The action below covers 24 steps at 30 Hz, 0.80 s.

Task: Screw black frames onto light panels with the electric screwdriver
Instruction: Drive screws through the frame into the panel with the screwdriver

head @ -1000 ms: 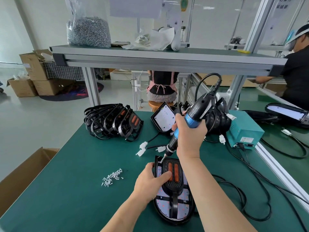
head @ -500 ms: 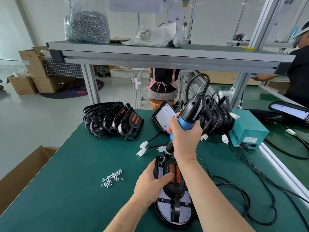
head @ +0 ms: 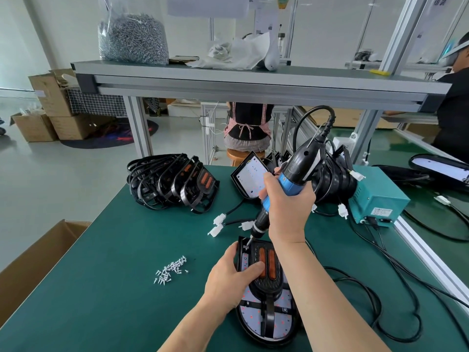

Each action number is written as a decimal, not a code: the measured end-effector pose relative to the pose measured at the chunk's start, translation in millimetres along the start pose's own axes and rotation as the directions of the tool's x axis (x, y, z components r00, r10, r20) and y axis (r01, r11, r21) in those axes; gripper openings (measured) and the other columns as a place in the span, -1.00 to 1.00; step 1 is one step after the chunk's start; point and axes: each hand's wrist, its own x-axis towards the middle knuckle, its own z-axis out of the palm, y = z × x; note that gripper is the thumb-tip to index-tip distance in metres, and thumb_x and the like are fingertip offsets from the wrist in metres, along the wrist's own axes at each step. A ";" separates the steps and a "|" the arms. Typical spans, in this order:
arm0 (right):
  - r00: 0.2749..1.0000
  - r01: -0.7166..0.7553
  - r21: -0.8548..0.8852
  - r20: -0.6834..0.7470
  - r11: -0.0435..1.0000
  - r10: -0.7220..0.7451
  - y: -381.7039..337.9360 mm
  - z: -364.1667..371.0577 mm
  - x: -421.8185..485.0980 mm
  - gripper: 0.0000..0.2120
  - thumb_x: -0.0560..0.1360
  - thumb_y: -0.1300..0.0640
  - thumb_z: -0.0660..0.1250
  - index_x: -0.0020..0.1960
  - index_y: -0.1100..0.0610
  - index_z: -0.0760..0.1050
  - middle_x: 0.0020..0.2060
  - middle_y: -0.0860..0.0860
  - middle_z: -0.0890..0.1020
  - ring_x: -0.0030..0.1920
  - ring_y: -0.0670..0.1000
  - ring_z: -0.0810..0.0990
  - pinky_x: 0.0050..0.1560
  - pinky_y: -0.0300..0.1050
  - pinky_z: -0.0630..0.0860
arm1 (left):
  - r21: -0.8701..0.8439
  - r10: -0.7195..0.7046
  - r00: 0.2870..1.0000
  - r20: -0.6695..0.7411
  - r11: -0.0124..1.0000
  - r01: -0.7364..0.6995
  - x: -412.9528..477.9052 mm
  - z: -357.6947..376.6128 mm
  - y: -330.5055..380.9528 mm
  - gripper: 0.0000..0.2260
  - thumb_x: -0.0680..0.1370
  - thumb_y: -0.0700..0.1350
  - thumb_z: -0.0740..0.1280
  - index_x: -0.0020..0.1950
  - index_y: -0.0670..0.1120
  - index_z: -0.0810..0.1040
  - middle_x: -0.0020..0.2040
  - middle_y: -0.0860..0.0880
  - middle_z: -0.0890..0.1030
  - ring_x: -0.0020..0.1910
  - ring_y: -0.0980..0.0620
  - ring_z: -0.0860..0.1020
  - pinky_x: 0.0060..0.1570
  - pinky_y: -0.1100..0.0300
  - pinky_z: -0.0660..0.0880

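Observation:
A light panel (head: 280, 320) lies on the green table near me, with a black frame (head: 266, 283) bearing two orange strips on top of it. My left hand (head: 229, 280) grips the panel's left edge, thumb pressing on the frame. My right hand (head: 288, 209) grips the blue and black electric screwdriver (head: 295, 171), tilted, its bit tip at the frame's far left corner (head: 247, 243). A small heap of loose screws (head: 171, 270) lies left of the panel.
A stack of black frames (head: 175, 182) stands at the back left, another panel (head: 251, 177) and more panels behind my right hand. A teal power box (head: 378, 199) with cables (head: 380, 288) sits right. A cardboard box (head: 33, 260) is beside the table's left edge. People are working beyond.
The screwdriver has stayed at the frame's far left corner with its bit down on it. My left hand keeps its hold on the panel. The view has shifted slightly.

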 end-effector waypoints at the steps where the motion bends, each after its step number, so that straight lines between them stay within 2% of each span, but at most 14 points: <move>1: 1.000 0.004 -0.004 0.001 1.000 -0.004 0.3 0.2 -0.6 -0.82 0.36 0.20 0.45 -0.16 0.16 0.44 -0.37 0.13 0.55 -0.49 -0.01 0.55 -0.45 -0.17 0.47 | -0.001 -0.002 1.000 -0.001 1.000 0.002 0.7 0.0 -0.6 -0.19 0.32 0.25 0.43 0.54 0.14 0.29 -0.03 0.47 0.52 0.07 0.41 0.48 0.16 0.23 0.39; 3: 1.000 0.011 -0.015 0.008 1.000 -0.011 1.0 0.2 -1.7 -0.82 0.37 0.21 0.45 -0.16 0.15 0.44 -0.40 0.06 0.55 -0.48 -0.01 0.56 -0.43 -0.17 0.49 | 0.008 0.002 1.000 0.004 1.000 -0.002 0.9 -0.1 -1.1 -0.24 0.32 0.25 0.43 0.50 0.17 0.33 -0.12 0.51 0.57 -0.01 0.49 0.50 0.08 0.28 0.41; 5: 1.000 0.008 -0.017 0.002 1.000 -0.008 1.2 -0.2 -2.2 -0.82 0.37 0.21 0.46 -0.17 0.13 0.45 -0.42 0.00 0.55 -0.48 -0.01 0.55 -0.42 -0.15 0.50 | 0.008 0.005 1.000 0.005 1.000 -0.005 0.9 -0.3 -0.7 -0.28 0.33 0.24 0.43 0.47 0.17 0.35 -0.09 0.49 0.59 0.01 0.47 0.52 0.10 0.27 0.45; 8: 1.000 0.003 -0.020 -0.017 1.000 -0.003 2.3 -0.6 -3.0 -0.83 0.36 0.21 0.46 -0.17 0.13 0.46 -0.41 0.09 0.55 -0.48 -0.01 0.55 -0.41 -0.18 0.51 | 0.001 -0.006 1.000 0.008 1.000 0.006 1.4 -0.4 -0.9 -0.28 0.34 0.23 0.44 0.47 0.16 0.36 0.00 0.39 0.63 0.11 0.32 0.56 0.25 0.15 0.48; 11: 1.000 -0.001 -0.032 -0.013 0.999 0.000 3.3 -0.6 -3.8 -0.83 0.36 0.20 0.45 -0.16 0.15 0.45 -0.38 0.14 0.55 -0.48 -0.02 0.55 -0.40 -0.19 0.51 | 0.005 -0.008 1.000 0.007 1.000 0.008 1.3 -0.1 -2.6 -0.24 0.33 0.25 0.43 0.50 0.17 0.32 0.02 0.40 0.58 0.13 0.30 0.54 0.24 0.16 0.45; 13: 1.000 -0.006 -0.032 -0.013 0.999 0.006 4.1 -1.1 -3.3 -0.83 0.37 0.20 0.45 -0.16 0.17 0.46 -0.37 0.17 0.56 -0.48 -0.02 0.54 -0.40 -0.20 0.51 | 0.011 -0.001 1.000 0.010 1.000 0.001 1.9 -0.3 -3.3 -0.25 0.32 0.25 0.43 0.49 0.16 0.34 0.00 0.38 0.62 0.14 0.27 0.56 0.25 0.14 0.47; 16: 1.000 -0.009 -0.031 0.000 0.999 0.009 5.5 -2.1 -2.1 -0.84 0.37 0.20 0.45 -0.15 0.17 0.47 -0.35 0.22 0.56 -0.49 -0.04 0.54 -0.40 -0.23 0.51 | 0.013 -0.007 1.000 0.013 1.000 0.007 3.0 0.1 -4.3 -0.29 0.33 0.25 0.43 0.47 0.17 0.36 0.01 0.37 0.63 0.12 0.31 0.56 0.22 0.16 0.48; 17: 1.000 -0.009 -0.027 0.009 1.000 0.009 6.0 -2.5 -1.9 -0.84 0.38 0.21 0.45 -0.15 0.17 0.47 -0.35 0.22 0.57 -0.49 -0.04 0.55 -0.39 -0.23 0.51 | 0.014 -0.009 1.000 0.016 1.000 0.008 3.4 -0.2 -5.0 -0.32 0.33 0.25 0.43 0.44 0.21 0.37 -0.02 0.41 0.62 0.09 0.37 0.54 0.18 0.20 0.47; 19: 0.999 -0.009 -0.021 0.036 1.000 0.009 6.8 -3.7 -1.5 -0.84 0.38 0.21 0.45 -0.15 0.19 0.47 -0.37 0.19 0.56 -0.48 -0.04 0.54 -0.38 -0.24 0.51 | 0.020 -0.007 1.000 0.023 1.000 0.006 3.6 -0.7 -6.1 -0.43 0.33 0.25 0.43 0.30 0.30 0.36 -0.08 0.47 0.60 0.02 0.47 0.51 0.12 0.26 0.45; 20: 0.999 -0.010 -0.018 0.052 1.000 0.010 6.9 -4.6 -1.2 -0.84 0.38 0.21 0.45 -0.16 0.21 0.47 -0.40 0.16 0.56 -0.48 -0.05 0.54 -0.37 -0.24 0.51 | 0.017 -0.010 1.000 0.029 1.000 0.009 3.1 -0.5 -5.1 -0.47 0.32 0.26 0.43 0.26 0.31 0.37 -0.03 0.44 0.61 0.05 0.43 0.53 0.17 0.22 0.46; 22: 0.997 -0.014 -0.005 0.082 1.000 0.014 7.6 -5.8 0.2 -0.85 0.39 0.21 0.44 -0.15 0.22 0.48 -0.47 0.07 0.56 -0.48 -0.04 0.53 -0.36 -0.22 0.51 | 0.009 -0.008 0.999 0.036 1.000 0.008 3.1 0.3 -4.0 -0.38 0.31 0.28 0.43 0.36 0.22 0.44 0.10 0.31 0.65 0.17 0.22 0.58 0.29 0.06 0.48; 24: 0.996 -0.013 -0.004 0.088 1.000 0.013 9.1 -4.5 1.4 -0.85 0.39 0.23 0.44 -0.16 0.21 0.46 -0.48 0.04 0.55 -0.49 -0.03 0.53 -0.38 -0.20 0.51 | 0.005 0.001 0.999 0.034 1.000 -0.001 3.5 0.2 -3.7 -0.32 0.30 0.28 0.43 0.41 0.19 0.43 0.14 0.25 0.66 0.20 0.13 0.59 0.31 0.01 0.48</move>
